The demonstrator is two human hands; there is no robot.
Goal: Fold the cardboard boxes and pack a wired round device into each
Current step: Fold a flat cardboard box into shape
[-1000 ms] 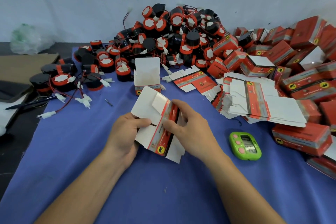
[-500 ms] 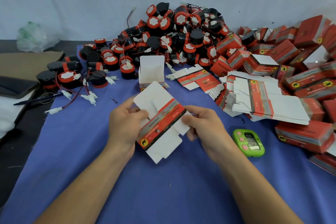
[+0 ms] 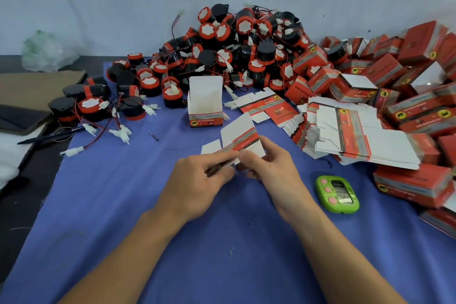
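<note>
Both hands hold one flat red-and-white cardboard box blank (image 3: 238,134) just above the blue cloth (image 3: 103,205). My left hand (image 3: 199,180) pinches its lower left flap. My right hand (image 3: 271,168) grips its right side with curled fingers. Behind it an erected box (image 3: 205,103) stands upright with its top flap open. A big heap of black-and-red wired round devices (image 3: 237,52) lies at the back, with a smaller group (image 3: 98,103) at the left. A stack of flat box blanks (image 3: 355,133) lies to the right.
Closed red boxes (image 3: 407,76) pile up along the right side and back right. A green timer (image 3: 337,194) lies right of my right hand. A black pen (image 3: 49,136), brown cardboard (image 3: 32,89) and a plastic bag (image 3: 44,52) sit off the cloth at the left.
The box blank has been turned and lowered between my hands. My right hand closed in on it and my left shifted to its lower flap. The view tilted up slightly.
</note>
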